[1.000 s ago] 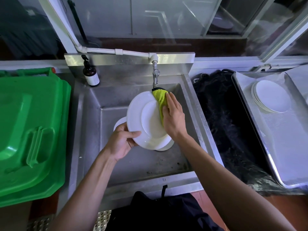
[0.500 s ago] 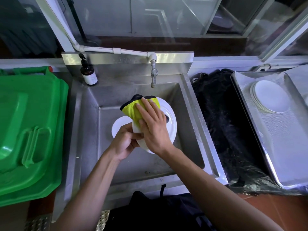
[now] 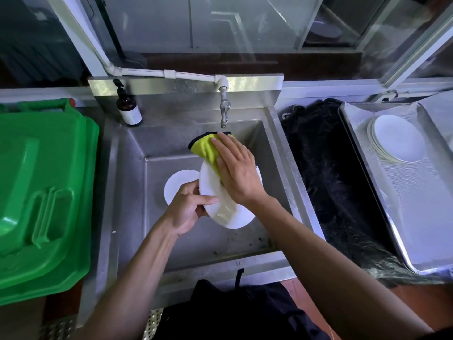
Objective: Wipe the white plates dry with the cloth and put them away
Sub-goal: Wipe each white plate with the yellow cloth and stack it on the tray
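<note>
Right now your left hand (image 3: 188,209) grips the lower-left rim of the white plate (image 3: 228,212), thumb over the front edge, fingers curled behind it. The plate is tilted and held up over the sink (image 3: 245,133), not touching the basin floor. Your right hand (image 3: 236,173) lies flat w/ fingers straight, pressing the yellow cloth (image 3: 206,148) against the plate's upper face; the cloth, dark-edged, sticks out past the fingertips at the top, just under the tap (image 3: 223,111).

A 2nd white plate (image 3: 176,182) lies on the sink floor, partly hidden behind the left hand and the held plate.

On the right, well apart from the sink, a stack of white plates (image 3: 397,138) sits in a metal tray (image 3: 416,229). Between sink and tray there's a dark netted mass (image 3: 331,180); can't tell what it is.

A brown pump bottle (image 3: 127,109) stands upright at the sink's back-left corner. A green plastic lid (image 3: 41,192) lies left of the sink.
</note>
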The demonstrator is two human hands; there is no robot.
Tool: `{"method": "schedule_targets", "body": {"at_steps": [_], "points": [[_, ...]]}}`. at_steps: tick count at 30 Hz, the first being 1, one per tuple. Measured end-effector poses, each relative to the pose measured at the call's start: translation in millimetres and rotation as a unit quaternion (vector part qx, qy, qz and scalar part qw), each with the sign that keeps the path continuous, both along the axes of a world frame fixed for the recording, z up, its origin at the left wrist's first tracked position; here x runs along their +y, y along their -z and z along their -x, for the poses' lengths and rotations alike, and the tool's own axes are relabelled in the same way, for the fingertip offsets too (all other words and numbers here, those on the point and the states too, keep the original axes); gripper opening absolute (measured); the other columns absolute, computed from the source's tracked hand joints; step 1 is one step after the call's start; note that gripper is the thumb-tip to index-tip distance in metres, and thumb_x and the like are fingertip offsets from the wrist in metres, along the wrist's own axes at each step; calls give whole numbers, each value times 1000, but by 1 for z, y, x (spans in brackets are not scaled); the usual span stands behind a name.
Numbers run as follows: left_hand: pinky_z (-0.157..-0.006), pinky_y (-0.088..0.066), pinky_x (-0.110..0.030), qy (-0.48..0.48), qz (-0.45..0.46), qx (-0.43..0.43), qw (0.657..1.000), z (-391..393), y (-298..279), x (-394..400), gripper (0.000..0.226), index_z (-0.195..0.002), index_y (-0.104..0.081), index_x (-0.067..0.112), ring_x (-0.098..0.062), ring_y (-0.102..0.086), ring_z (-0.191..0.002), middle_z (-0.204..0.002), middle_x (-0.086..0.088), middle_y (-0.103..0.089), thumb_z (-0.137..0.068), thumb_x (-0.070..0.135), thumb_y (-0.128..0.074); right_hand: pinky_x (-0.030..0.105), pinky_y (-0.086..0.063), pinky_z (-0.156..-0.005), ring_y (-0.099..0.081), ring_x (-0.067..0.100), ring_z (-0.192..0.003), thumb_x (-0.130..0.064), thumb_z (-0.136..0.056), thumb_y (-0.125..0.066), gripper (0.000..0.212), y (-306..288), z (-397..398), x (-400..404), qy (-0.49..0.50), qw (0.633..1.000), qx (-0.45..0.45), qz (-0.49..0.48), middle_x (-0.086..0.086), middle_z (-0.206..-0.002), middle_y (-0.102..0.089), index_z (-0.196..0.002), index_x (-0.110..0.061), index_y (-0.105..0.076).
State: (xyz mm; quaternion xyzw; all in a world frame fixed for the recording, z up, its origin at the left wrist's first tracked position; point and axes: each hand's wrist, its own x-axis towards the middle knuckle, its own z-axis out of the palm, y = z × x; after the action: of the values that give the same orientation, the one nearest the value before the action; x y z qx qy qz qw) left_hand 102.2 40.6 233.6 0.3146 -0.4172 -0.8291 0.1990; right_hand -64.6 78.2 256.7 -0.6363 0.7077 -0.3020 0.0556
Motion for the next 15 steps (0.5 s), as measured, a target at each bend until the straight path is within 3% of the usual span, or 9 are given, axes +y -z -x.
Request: {"method": "schedule_targets", "body": {"at_steps": [9, 15], "points": [[-66, -58, -38, -43, 3, -22, 999, 2, 4, 3, 41, -111, -70, 3, -32, -70, -93, -106, -18, -73, -69, 2, -70, 43, -28, -120, -29, 22, -150, -25, -110, -36, 47, 18, 12, 5, 160, 977, -125, -60, 2, -165, -29, -156, -16, -35], [-75, -57, -46, -74, 1, -23, 997, 8, 7, 6, 36, -106, -73, 8, -33, -69, -93, -106, -16, -73, -71, 2, -69, 50, -28, -118, -18, 18, -153, -29, -110, -31, 52, 23, -3, 19, 217, 956, -168, -101, -3, -169, -16, -161, -21, -22]]}}
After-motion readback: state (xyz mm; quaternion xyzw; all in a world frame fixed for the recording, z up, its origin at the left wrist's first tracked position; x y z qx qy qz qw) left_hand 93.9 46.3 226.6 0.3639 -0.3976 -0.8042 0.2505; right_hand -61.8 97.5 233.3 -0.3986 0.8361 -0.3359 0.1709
